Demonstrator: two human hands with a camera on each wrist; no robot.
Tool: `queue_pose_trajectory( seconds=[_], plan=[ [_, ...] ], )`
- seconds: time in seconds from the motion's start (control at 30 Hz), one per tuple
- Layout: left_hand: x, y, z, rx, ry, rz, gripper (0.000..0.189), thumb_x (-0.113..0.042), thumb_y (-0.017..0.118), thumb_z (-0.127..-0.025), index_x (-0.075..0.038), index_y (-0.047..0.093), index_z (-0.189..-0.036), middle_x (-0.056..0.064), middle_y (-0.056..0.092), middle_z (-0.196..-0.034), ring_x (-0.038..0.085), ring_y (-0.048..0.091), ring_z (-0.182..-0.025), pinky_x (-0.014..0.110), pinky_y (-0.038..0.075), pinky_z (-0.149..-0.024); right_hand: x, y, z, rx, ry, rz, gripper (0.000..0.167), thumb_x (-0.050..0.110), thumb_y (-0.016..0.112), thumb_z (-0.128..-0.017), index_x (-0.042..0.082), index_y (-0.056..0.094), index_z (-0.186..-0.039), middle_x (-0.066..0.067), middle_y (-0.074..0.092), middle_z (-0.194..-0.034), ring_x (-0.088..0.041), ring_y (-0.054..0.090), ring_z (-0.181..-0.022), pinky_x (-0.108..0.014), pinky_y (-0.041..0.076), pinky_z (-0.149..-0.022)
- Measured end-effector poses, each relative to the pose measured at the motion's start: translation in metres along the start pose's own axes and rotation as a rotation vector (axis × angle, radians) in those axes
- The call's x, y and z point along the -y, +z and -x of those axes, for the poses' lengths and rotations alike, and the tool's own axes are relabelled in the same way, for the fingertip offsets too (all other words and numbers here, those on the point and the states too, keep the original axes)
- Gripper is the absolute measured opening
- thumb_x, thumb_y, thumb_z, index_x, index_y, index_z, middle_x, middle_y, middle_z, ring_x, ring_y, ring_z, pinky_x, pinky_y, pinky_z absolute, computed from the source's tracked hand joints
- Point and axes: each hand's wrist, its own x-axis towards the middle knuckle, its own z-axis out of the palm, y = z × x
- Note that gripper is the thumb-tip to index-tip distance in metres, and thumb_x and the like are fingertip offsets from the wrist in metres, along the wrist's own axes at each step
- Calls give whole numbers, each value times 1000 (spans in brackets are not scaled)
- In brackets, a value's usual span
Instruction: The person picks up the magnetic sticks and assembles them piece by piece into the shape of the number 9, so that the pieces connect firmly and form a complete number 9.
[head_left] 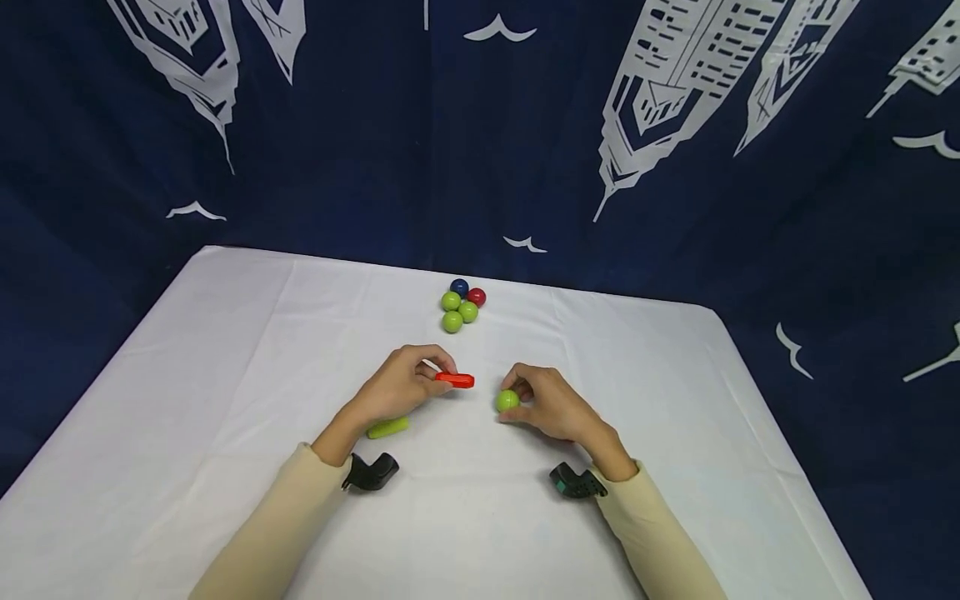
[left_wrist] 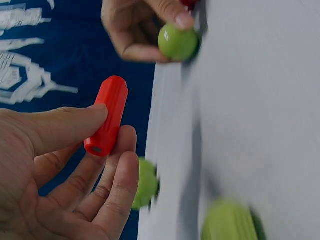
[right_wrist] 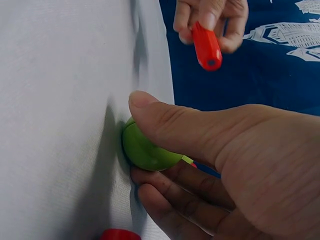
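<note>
My left hand [head_left: 405,383] pinches a short red ribbed plastic stick [left_wrist: 110,115] between thumb and fingers, held a little above the white cloth. Facing it, my right hand [head_left: 551,400] grips a shiny green ball [head_left: 507,401] close to the table surface. Below the left wrist, a yellow-green ribbed stick [head_left: 387,427] lies on the cloth. A red piece [right_wrist: 120,234] rests under the right hand, mostly hidden; its kind cannot be made out.
Toward the far edge of the white-covered table [head_left: 300,317] sits a cluster of balls: several green ones [head_left: 452,322], a dark blue one [head_left: 460,287] and a red one [head_left: 476,297]. Behind hangs a navy curtain [head_left: 375,167] with white building prints.
</note>
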Motion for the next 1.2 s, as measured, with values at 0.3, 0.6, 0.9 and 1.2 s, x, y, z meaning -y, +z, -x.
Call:
queue_pose_trajectory(
  seconds=[0.3,0.6,0.9,1.2],
  plan=[
    [-3,23,-12,5,35,0,16,3,73,-85,-8,72,-97,8,71,-100,22,68,-76,23,47,-64,3,0,-6,8,-9,-27,33,20,88,-78,13,65,-101,3,68,-96,-10,64,-88,-32,56,-84],
    [4,29,-15,16,48,-64,15,3,73,-85,-6,71,-97,10,72,-93,11,60,-68,24,47,-62,4,-1,-8,13,-3,-38,34,19,87,-79,12,65,-103,2,69,-98,-11,65,-90,-32,56,-86],
    [8,34,-17,16,34,-39,15,3,72,-85,-6,70,-98,9,72,-89,12,57,-65,24,45,-59,5,-3,-6,23,11,-37,34,19,87,-79,12,65,-104,1,69,-99,-12,65,-91,-34,56,-87],
    [12,41,-20,18,10,-32,15,2,72,-87,-7,70,-99,8,71,-88,12,55,-63,22,42,-58,1,-2,-1,28,25,-31,35,19,87,-79,13,65,-105,2,68,-100,-12,64,-92,-34,56,-87]
  ],
)
